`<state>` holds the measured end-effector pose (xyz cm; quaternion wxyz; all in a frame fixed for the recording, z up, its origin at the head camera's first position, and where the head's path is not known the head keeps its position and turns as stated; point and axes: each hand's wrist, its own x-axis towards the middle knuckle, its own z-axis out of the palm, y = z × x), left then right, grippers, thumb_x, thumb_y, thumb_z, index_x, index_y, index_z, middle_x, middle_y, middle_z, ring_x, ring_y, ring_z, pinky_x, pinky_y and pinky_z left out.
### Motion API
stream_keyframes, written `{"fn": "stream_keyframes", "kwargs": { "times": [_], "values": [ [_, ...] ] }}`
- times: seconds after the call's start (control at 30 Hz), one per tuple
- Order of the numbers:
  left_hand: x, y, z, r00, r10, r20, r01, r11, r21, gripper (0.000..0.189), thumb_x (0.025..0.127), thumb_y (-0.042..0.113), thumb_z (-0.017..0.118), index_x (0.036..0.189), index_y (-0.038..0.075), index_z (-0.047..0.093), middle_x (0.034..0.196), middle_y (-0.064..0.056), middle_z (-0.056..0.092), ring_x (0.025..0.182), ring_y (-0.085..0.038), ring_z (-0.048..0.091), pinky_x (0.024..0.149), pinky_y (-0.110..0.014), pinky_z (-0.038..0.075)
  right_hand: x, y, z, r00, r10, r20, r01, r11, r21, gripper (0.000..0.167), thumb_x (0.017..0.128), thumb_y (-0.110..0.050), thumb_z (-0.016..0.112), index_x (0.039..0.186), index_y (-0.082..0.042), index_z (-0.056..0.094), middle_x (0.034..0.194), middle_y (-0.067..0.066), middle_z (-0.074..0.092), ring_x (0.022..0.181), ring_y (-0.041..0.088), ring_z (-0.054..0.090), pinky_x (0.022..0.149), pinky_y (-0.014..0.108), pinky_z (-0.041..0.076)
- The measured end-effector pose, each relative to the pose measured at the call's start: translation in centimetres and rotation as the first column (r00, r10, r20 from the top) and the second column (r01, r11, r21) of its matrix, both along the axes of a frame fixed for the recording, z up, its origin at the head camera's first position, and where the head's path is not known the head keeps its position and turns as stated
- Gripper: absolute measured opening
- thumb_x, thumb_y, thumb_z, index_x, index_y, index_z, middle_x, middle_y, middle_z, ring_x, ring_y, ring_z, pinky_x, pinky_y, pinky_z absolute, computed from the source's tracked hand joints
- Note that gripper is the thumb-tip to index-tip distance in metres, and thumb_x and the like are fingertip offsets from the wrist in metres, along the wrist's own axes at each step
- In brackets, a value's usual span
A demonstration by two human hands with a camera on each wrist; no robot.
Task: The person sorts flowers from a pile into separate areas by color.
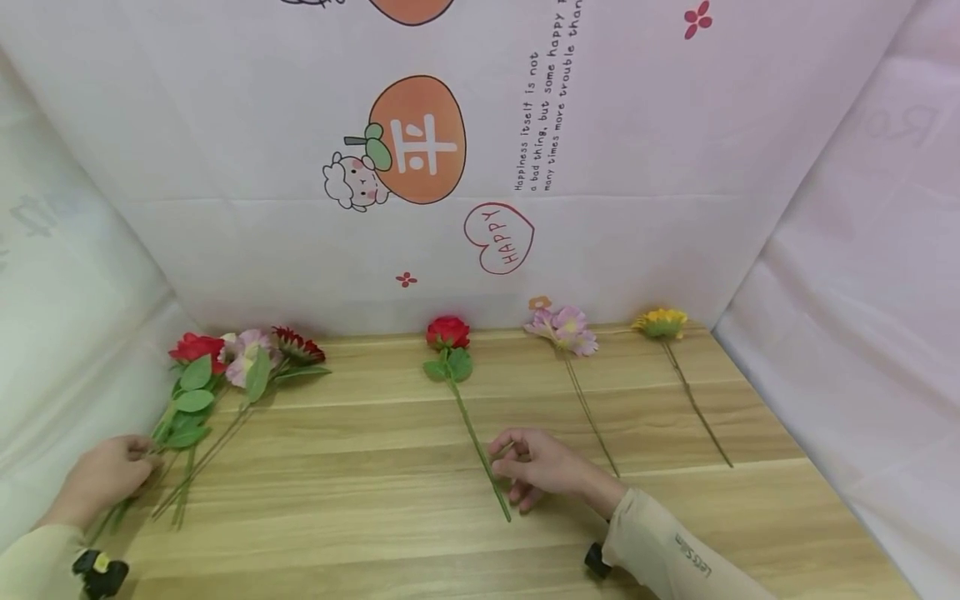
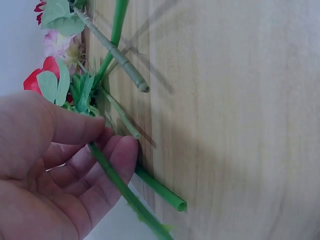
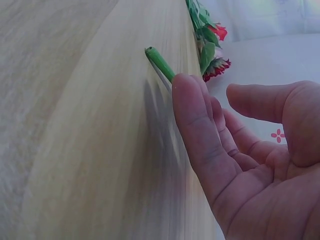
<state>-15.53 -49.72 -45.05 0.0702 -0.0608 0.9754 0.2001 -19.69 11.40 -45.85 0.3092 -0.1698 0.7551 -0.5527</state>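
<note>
My left hand [image 1: 105, 473] pinches a green stem [image 2: 119, 185] in the bunch [image 1: 195, 401], near the table's [image 1: 360, 475] left edge. Broad stretch of wood from there to the lone red rose [image 1: 448, 332], its head at the back edge. My right hand [image 1: 538, 465], fingers loosely bent, thumb apart, beside its lower stem; contact unclear. Bunch stems overlap, hard to sort. Table's near edge cut off.

Beyond my light-brown wood-grain tabletop [image 1: 360, 467], I face a far white cloth [image 1: 637, 167] printed with a round orange cartoon fruit [image 1: 417, 139].
</note>
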Motion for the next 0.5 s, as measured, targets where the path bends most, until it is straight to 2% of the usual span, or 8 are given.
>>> {"fn": "stream_keyframes", "kwargs": {
  "times": [0.2,0.5],
  "values": [
    [0.11,0.12,0.04,0.997,-0.042,-0.06,0.04,0.999,-0.037,0.046,0.093,0.023,0.071,0.109,-0.019,0.063,0.1,-0.033,0.068,0.095,-0.055,0.062,0.076,-0.063,0.053,-0.07,0.06,-0.01,1.0,0.008,-0.006,-0.008,1.0,-0.007,0.031,0.101,-0.012,0.064,0.126,0.003,0.056,0.1,0.019,0.064,0.066,0.023,0.065,0.06,0.044,0.063],
    [0.15,0.29,-0.16,0.997,-0.034,-0.062,0.032,0.999,-0.043,0.051,0.099,0.033,0.064,0.107,-0.017,0.065,0.1,-0.034,0.068,0.091,-0.053,0.064,0.073,-0.062,0.054,0.09,0.22,0.1,1.0,0.005,0.015,-0.005,1.0,-0.006,0.032,0.101,-0.015,0.065,0.127,0.002,0.056,0.102,0.019,0.063,0.068,0.024,0.066,0.061,0.044,0.063]
  ]
}}
